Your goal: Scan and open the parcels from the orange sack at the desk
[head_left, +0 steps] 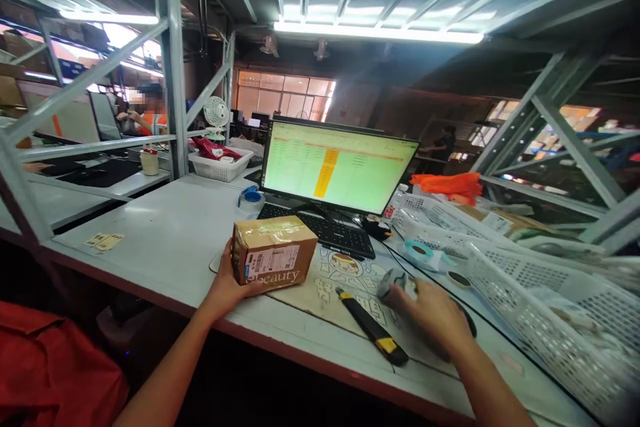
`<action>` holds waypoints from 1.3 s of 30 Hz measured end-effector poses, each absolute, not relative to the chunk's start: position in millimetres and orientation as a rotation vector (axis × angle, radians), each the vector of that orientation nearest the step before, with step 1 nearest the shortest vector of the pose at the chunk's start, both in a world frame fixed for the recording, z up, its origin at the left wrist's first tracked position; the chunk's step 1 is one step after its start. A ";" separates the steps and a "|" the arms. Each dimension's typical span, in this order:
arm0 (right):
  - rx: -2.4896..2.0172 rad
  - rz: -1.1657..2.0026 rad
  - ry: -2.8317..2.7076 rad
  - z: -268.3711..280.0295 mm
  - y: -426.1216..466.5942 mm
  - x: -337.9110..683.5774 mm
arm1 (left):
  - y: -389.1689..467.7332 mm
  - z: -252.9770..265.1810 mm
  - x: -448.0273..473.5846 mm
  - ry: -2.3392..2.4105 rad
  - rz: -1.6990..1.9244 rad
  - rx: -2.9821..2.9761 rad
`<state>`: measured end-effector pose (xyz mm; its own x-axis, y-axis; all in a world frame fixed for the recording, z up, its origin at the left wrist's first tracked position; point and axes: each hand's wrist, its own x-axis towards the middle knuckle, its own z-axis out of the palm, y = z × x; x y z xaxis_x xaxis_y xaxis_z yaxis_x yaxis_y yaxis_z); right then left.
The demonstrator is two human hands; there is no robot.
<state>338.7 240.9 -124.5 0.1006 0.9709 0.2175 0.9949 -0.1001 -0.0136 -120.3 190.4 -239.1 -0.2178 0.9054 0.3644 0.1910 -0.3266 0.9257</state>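
Observation:
My left hand (233, 283) grips the left side and lower front of a small cardboard box (277, 230), its thumb along the bottom edge. Clear tape crosses the top, and the front carries a white shipping label (273, 265) above the printed word "beauty". Over the right of the desk mat (325, 283), my right hand (430, 310) is closed around a grey handheld barcode scanner (393, 283), blurred and partly covered by the fingers. Between the hands lies a black and yellow utility knife (373, 327).
A monitor (335, 167) and keyboard (345, 233) stand behind the box. White plastic baskets (530, 307) line the right side, near a tape roll (419, 252). Another basket (220, 163) sits at the back left. Metal rack posts (170, 67) frame the table; a person (153, 117) sits beyond.

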 end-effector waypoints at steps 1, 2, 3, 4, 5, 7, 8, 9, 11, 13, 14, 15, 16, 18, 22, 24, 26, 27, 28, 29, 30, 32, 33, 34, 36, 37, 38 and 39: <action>-2.162 -0.277 -1.967 -114.0 249.5 328.3 | 189.7 -238.0 -121.1 1.303 1.575 1.441; -2.096 -0.284 -1.971 -104.8 261.6 316.1 | 188.8 -235.9 -122.0 1.292 1.551 1.425; -2.023 -0.254 -2.019 -98.3 276.8 303.1 | 187.8 -233.2 -122.7 1.294 1.531 1.409; -2.013 -0.190 -2.087 -95.3 294.2 290.3 | 186.8 -230.0 -123.1 1.309 1.516 1.395; -2.032 -0.113 -2.145 -96.0 312.1 278.5 | 185.7 -226.6 -123.3 1.327 1.500 1.385; -2.085 -0.003 -2.213 -105.6 344.1 259.3 | 183.2 -220.3 -123.1 1.358 1.479 1.379; -2.121 0.023 -2.220 -112.6 356.5 252.3 | 181.9 -217.6 -122.9 1.366 1.475 1.382; -2.159 0.029 -2.214 -119.6 366.2 247.0 | 180.5 -215.5 -122.7 1.370 1.471 1.387; -2.232 0.022 -2.190 -130.9 379.1 241.0 | 178.1 -212.6 -122.4 1.374 1.467 1.385; -2.288 0.024 -2.179 -136.5 386.6 239.1 | 176.5 -211.3 -122.0 1.369 1.467 1.373; -2.306 0.031 -2.181 -137.2 389.3 238.9 | 175.9 -210.9 -121.8 1.366 1.468 1.369; -2.319 0.035 -2.182 -136.8 391.6 238.8 | 175.5 -210.7 -121.5 1.362 1.469 1.365; -2.325 0.038 -2.184 -135.8 393.7 238.6 | 175.2 -210.4 -121.2 1.357 1.469 1.359; -2.316 0.051 -2.198 -132.7 397.5 237.6 | 174.8 -209.6 -120.4 1.360 1.466 1.344; -2.290 0.119 -2.260 -124.1 401.9 231.7 | 174.8 -208.8 -119.2 1.352 1.479 1.342; -2.280 0.141 -2.295 -118.1 399.9 227.1 | 176.0 -210.7 -119.6 1.343 1.488 1.353; -2.251 0.149 -2.343 -112.0 391.2 223.3 | 178.0 -214.2 -121.1 1.335 1.495 1.368; -2.227 0.152 -2.375 -109.7 383.2 222.4 | 179.1 -216.1 -121.9 1.331 1.498 1.378; -2.198 0.156 -2.411 -108.3 372.2 222.5 | 180.0 -217.7 -122.7 1.326 1.499 1.388; -2.164 0.159 -2.449 -108.1 358.2 223.9 | 180.6 -218.9 -123.2 1.323 1.500 1.396; -2.129 0.160 -2.484 -109.2 341.3 226.4 | 180.9 -219.4 -123.3 1.320 1.502 1.398; -2.067 0.155 -2.539 -115.6 301.5 233.8 | 180.8 -219.1 -122.5 1.304 1.514 1.392; -2.043 0.152 -2.561 -120.6 280.5 237.9 | 180.9 -218.6 -121.7 1.290 1.521 1.390; -2.027 0.147 -2.580 -126.5 260.5 241.7 | 181.2 -218.3 -120.8 1.276 1.530 1.388; -1.973 0.132 -2.582 -139.2 227.3 247.7 | 182.7 -218.4 -119.6 1.257 1.536 1.392; -1.930 0.128 -2.554 -145.2 215.7 249.8 | 183.6 -218.9 -119.4 1.256 1.538 1.397; -1.886 0.126 -2.510 -150.3 207.8 251.6 | 184.1 -219.2 -119.4 1.265 1.542 1.403; -1.848 0.125 -2.457 -154.3 203.1 253.1 | 183.9 -218.9 -119.7 1.291 1.552 1.410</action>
